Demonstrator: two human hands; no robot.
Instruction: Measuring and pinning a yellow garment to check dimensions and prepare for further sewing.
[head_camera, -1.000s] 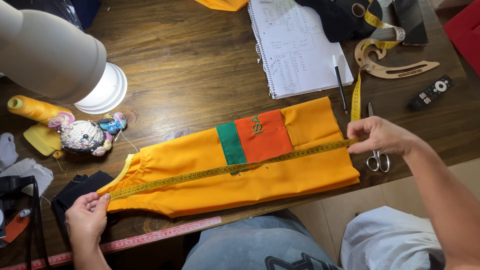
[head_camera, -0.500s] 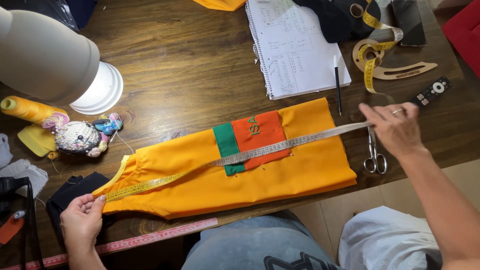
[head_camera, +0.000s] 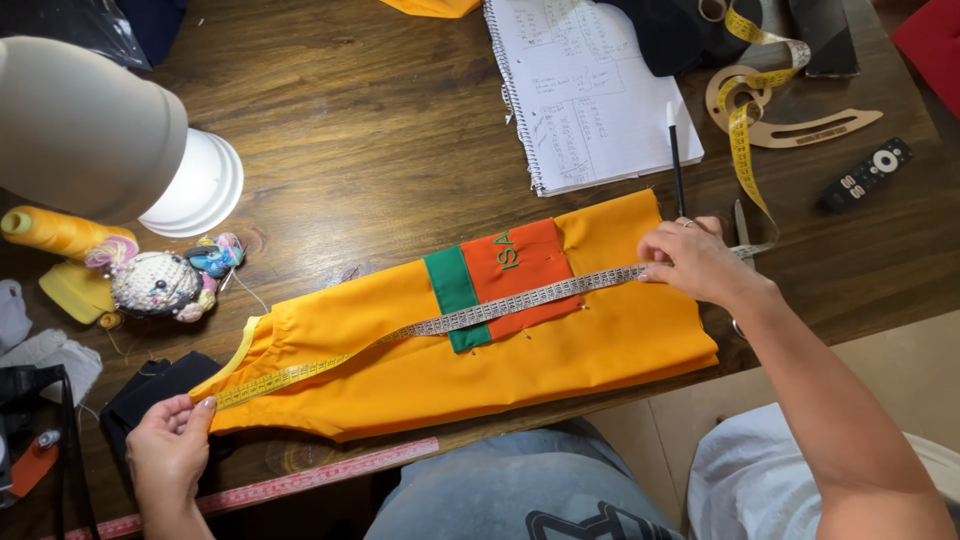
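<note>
A spiral notebook (head_camera: 590, 90), black pen (head_camera: 676, 155), remote control (head_camera: 866, 174) and orange thread cone (head_camera: 62, 231) lie on the wooden table (head_camera: 350, 130).

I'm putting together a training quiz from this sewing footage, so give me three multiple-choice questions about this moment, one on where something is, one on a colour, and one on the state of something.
1. Where does the measuring tape lie?
A. Rolled up on the notebook
B. Stretched along the orange garment
C. Hanging off the lamp

2. What colour is the narrow band beside the red-orange patch?
A. Green
B. Blue
C. White

3. What is the state of the spiral notebook?
A. Shut
B. Open, with handwriting on the page
C. Open on a blank page

Answers:
1 B: the left hand pins one end at the orange garment edge and the right hand holds the tape down at the other end.
2 A: the band is plainly green.
3 B: the page shows written notes.
</note>
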